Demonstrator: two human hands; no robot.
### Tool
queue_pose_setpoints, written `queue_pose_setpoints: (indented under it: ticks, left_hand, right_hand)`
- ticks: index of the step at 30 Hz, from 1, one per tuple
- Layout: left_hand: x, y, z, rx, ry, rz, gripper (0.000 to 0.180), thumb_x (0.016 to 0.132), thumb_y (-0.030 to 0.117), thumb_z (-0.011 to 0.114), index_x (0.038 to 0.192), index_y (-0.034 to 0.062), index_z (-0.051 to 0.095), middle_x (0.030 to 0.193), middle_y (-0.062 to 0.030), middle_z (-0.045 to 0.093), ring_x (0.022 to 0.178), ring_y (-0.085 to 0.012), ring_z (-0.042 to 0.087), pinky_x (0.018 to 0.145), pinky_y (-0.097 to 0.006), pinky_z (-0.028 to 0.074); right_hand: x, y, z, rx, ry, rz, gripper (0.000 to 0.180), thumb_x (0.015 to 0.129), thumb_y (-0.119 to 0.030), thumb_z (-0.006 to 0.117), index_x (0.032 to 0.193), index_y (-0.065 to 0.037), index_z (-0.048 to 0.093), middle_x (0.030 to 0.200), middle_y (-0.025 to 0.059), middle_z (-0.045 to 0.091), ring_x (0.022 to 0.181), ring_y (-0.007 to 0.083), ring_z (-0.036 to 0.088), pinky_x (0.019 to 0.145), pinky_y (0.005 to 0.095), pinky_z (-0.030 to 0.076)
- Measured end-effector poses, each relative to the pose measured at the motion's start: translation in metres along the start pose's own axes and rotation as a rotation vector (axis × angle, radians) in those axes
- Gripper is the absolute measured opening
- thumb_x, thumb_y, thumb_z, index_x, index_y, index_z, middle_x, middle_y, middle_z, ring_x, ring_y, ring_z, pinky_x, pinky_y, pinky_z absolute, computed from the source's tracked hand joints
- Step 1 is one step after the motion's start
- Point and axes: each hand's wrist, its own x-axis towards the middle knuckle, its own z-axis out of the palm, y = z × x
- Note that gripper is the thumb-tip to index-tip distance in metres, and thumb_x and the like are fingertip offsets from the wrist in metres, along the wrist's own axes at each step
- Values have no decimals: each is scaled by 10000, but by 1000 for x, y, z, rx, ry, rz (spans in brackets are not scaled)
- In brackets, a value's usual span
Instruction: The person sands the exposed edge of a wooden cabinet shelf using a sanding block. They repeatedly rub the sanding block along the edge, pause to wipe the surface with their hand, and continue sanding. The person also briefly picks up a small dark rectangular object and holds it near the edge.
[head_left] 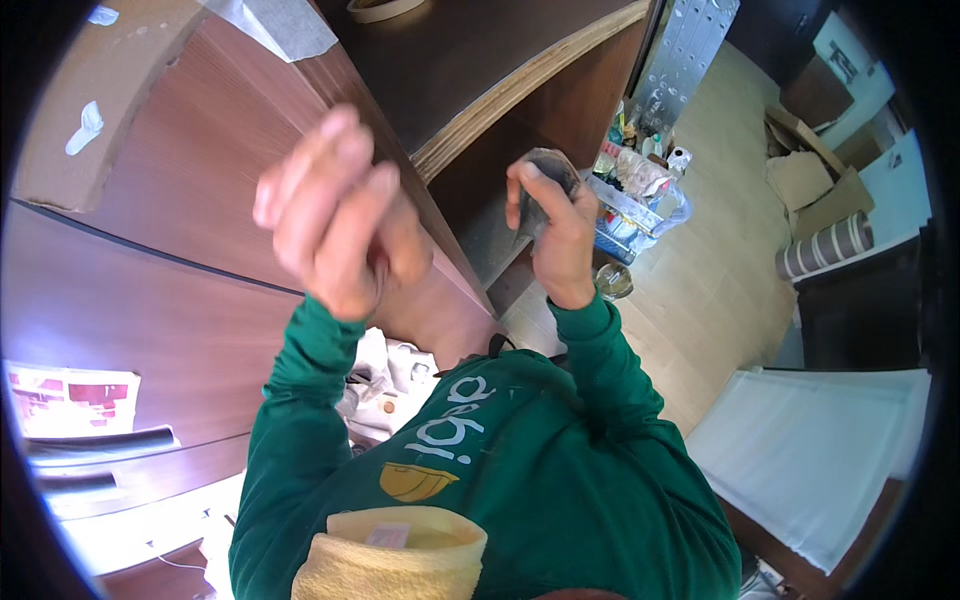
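My right hand (562, 240) is closed round a dark grey, sheet-like piece of sandpaper (550, 170), with the thumb pressed on its face. It is in front of the opening of a dark brown cabinet. My left hand (340, 215) is raised beside the cabinet's reddish-brown side panel (215, 130). Motion blurs its half-bent fingers, which look apart, and no object shows in them. Beyond both hands, a dark shelf (450, 60) has a curved front edge of bare, layered plywood (530, 90).
A tape roll (385, 8) lies on the shelf. To the right, a blue crate (615, 240) of bottles and cloths stands on the floor beside a round tin (614, 281), below a metal plank (690, 60). Cardboard (800, 185) and a striped roll (825, 247) are farther right.
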Motion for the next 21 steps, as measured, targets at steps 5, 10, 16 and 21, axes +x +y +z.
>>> queue_pose_setpoints:
  ticks: [5, 10, 16, 21]
  left_hand:
    - [-29, 75, -5, -356, -106, -542, 323, 803, 30, 724, 1113, -11, 642, 1114, -209, 683, 1012, -337, 674, 879, -381, 489]
    - [-45, 148, 41, -962, -198, -1463, 414, 861, 123, 746, 1196, -81, 615, 1118, -158, 688, 1027, -221, 649, 915, -354, 507]
    - [-41, 187, 100, -1209, 118, -1923, 261, 900, 25, 718, 1134, -76, 660, 1006, -136, 725, 834, -185, 699, 799, -305, 566]
    - [-32, 207, 130, -757, 101, -1769, 338, 808, -81, 763, 1132, -34, 678, 991, -88, 718, 863, -152, 678, 824, -294, 556]
  right_hand:
    - [-7, -17, -22, 93, -145, 90, 217, 854, -155, 715, 994, -18, 623, 774, 60, 593, 644, 147, 584, 611, 288, 463]
    - [7, -21, -49, 340, -372, 183, 194, 882, -150, 616, 1026, -21, 604, 905, 121, 600, 792, 198, 627, 747, 334, 512]
    - [38, -53, -128, -222, -506, -126, 382, 916, -205, 585, 1232, 5, 625, 1159, 124, 596, 992, 198, 599, 907, 311, 479]
    - [56, -76, -181, -148, -547, 106, 283, 887, -70, 720, 1158, 2, 689, 1056, 49, 644, 898, 87, 581, 796, 222, 471]
